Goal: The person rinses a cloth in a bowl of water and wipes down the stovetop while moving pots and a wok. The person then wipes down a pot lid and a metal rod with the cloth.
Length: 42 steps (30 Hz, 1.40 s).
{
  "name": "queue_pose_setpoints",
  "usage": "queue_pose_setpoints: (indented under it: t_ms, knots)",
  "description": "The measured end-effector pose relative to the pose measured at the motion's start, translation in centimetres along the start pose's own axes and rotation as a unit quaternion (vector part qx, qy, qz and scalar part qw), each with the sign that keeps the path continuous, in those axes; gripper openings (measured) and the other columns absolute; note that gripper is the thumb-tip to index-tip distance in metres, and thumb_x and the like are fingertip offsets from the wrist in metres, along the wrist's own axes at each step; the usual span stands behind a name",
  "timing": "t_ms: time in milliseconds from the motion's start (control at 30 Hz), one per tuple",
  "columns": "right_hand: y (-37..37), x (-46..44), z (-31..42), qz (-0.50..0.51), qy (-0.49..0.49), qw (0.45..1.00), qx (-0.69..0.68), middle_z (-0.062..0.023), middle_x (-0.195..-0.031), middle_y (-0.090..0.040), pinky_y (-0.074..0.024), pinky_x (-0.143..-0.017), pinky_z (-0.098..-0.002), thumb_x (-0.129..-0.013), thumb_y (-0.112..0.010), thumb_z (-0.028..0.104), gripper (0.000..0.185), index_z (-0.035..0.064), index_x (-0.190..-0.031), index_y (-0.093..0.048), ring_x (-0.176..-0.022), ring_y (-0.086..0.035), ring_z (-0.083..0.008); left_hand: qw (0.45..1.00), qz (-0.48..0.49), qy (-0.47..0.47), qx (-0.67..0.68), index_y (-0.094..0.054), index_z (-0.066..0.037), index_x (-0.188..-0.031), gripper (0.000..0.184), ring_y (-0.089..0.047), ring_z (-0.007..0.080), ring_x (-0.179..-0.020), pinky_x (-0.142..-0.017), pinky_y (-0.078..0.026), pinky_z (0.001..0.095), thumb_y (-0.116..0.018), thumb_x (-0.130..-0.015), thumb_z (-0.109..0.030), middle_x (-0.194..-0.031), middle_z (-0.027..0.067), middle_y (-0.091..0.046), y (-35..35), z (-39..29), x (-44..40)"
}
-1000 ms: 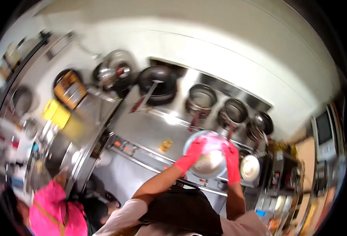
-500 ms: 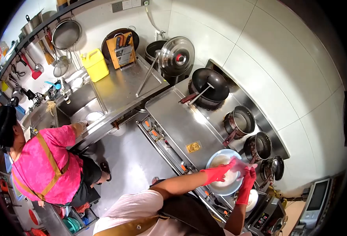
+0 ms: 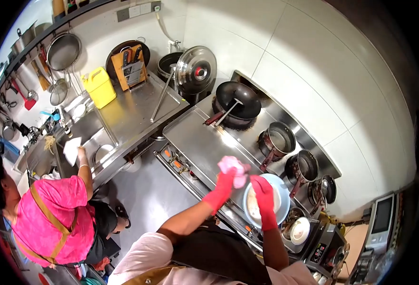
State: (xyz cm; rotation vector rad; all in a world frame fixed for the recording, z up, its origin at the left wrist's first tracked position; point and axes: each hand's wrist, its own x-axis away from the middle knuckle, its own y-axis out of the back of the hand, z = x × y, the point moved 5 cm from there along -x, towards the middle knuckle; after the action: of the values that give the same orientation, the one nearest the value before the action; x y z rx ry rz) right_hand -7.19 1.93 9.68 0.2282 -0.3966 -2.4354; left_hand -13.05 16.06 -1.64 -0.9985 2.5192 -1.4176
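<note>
Both of my hands wear red rubber gloves. My left hand (image 3: 224, 186) is closed on a crumpled pink cloth (image 3: 234, 170), held up just left of a light blue basin (image 3: 285, 207). Above the basin's left part is my right hand (image 3: 263, 190), its fingers pointing up and partly blurred; whether it grips anything I cannot make out. Whitish contents show inside the basin, which stands at the front right of the steel stove top (image 3: 195, 137).
Along the stove's back stand a wok (image 3: 238, 102) and several pots with handles facing me. A lidded pot (image 3: 299, 231) is right of the basin. A co-worker in pink (image 3: 52, 213) holds a white item (image 3: 72, 151) at the sink, left.
My left hand has moved up and left with the pink cloth, away from my right hand, which has moved left over the basin. The co-worker has raised a white item.
</note>
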Motion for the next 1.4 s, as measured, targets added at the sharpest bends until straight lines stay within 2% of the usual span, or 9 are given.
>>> queue_pose_setpoints:
  t_ms: [267, 367, 500, 567, 733, 967, 1100, 1233, 1400]
  knots:
    - [-20.7, -5.5, 1.8, 0.167, 0.199, 0.965, -0.039, -0.0116, -0.143, -0.052, -0.0313, -0.115, -0.0346, -0.107, -0.041, 0.043, 0.063, 0.0073, -0.158, -0.027, -0.136, -0.045, -0.0228, 0.996, -0.03, -0.006, -0.088, -0.041, -0.003, -0.148, 0.097, -0.048, 0.0248, -0.131, -0.114, -0.035, 0.0374, -0.032, -0.092, -0.081, -0.141, 0.0105, -0.052, 4.8, -12.8, 1.6]
    - [-24.5, -6.2, 2.5, 0.15, 0.032, 0.982, -0.11, -0.0125, -0.153, -0.044, -0.0295, -0.117, -0.0383, -0.103, -0.036, 0.057, 0.073, 0.0057, -0.155, -0.032, -0.144, -0.038, -0.0277, 0.984, 0.052, -0.034, -0.166, -0.033, -0.003, -0.153, 0.104, -0.041, 0.0246, -0.14, -0.119, -0.028, 0.0371, -0.025, -0.089, -0.084, -0.152, 0.011, -0.044, 6.7, -15.7, 2.3]
    - [-31.1, -9.7, 0.0, 0.199, -0.189, 0.772, -0.573, -0.0104, -0.13, -0.057, -0.046, -0.1, -0.0403, -0.103, -0.047, 0.051, 0.055, 0.0068, -0.135, -0.049, -0.121, -0.056, -0.0249, 0.991, 0.133, 0.021, -0.018, -0.026, -0.002, -0.157, 0.111, -0.03, 0.0238, -0.149, -0.124, -0.021, 0.0378, -0.021, -0.085, -0.086, -0.162, 0.0114, -0.031, 8.1, -21.2, 4.2]
    - [-31.5, -8.7, 2.0, 0.198, 0.004, 0.937, -0.288, -0.0096, -0.129, -0.057, -0.0459, -0.1, -0.0411, -0.101, -0.049, 0.049, 0.052, 0.0082, -0.134, -0.049, -0.121, -0.056, -0.0257, 0.99, 0.124, -0.048, 0.05, -0.028, -0.008, -0.157, 0.104, -0.031, 0.0266, -0.148, -0.123, -0.023, 0.0412, -0.03, -0.086, -0.084, -0.162, 0.0103, -0.032, 8.5, -25.6, 3.5]
    - [-38.9, -8.9, 3.6, 0.203, 0.143, 0.94, -0.233, -0.0128, -0.14, -0.053, -0.0437, -0.106, -0.0437, -0.099, -0.056, 0.04, 0.05, 0.0079, -0.137, -0.049, -0.126, -0.053, -0.0303, 0.96, 0.157, -0.086, 0.215, -0.031, -0.013, -0.157, 0.097, -0.033, 0.0338, -0.147, -0.122, -0.025, 0.0518, -0.045, -0.086, -0.077, -0.161, 0.0113, -0.033, 8.3, -31.3, -0.5]
    - [-43.2, -21.7, 9.0, 0.299, -0.229, 0.713, -0.592, -0.0025, -0.1, -0.066, -0.0505, -0.064, -0.0412, -0.091, -0.059, 0.039, 0.037, 0.0092, -0.112, -0.064, -0.093, -0.059, -0.0246, 0.992, 0.055, -0.024, 0.11, -0.029, -0.003, -0.155, 0.097, -0.041, 0.0331, -0.143, -0.116, -0.038, 0.0453, -0.045, -0.09, -0.074, -0.157, 0.0133, -0.041, 17.8, -32.4, -4.9]
    - [-46.3, -28.6, 9.4, 0.255, -0.216, 0.878, -0.343, 0.0013, -0.076, -0.054, -0.0473, -0.061, -0.0371, -0.089, -0.06, 0.021, 0.016, 0.005, -0.09, -0.062, -0.076, -0.055, -0.0166, 0.988, -0.113, -0.105, 0.021, -0.031, -0.008, -0.155, 0.087, -0.049, 0.0313, -0.136, -0.115, -0.038, 0.0414, -0.037, -0.096, -0.072, -0.152, 0.0149, -0.046, 21.3, -35.9, -9.7]
    - [-50.4, -25.7, 9.5, 0.236, 0.279, 0.931, 0.016, -0.0054, -0.11, -0.066, -0.0502, -0.08, -0.0382, -0.102, -0.046, 0.034, 0.043, 0.0039, -0.129, -0.061, -0.093, -0.061, -0.0224, 0.983, 0.095, -0.081, 0.138, -0.055, -0.009, -0.117, 0.048, -0.06, 0.0233, -0.099, -0.086, -0.05, 0.0379, -0.045, -0.1, -0.053, -0.112, 0.0096, -0.06, 23.4, -36.9, -19.1]
    - [-44.9, -27.2, 12.4, 0.017, 0.545, 0.833, 0.092, -0.0046, -0.134, -0.059, -0.0431, -0.105, -0.0391, -0.106, -0.042, 0.035, 0.039, 0.0196, -0.139, -0.056, -0.125, -0.053, -0.0244, 0.895, -0.082, -0.122, -0.42, -0.058, -0.011, -0.103, 0.027, -0.062, 0.0203, -0.087, -0.073, -0.051, 0.0373, -0.049, -0.102, -0.037, -0.099, 0.0041, -0.065, 18.0, -39.2, -22.3]
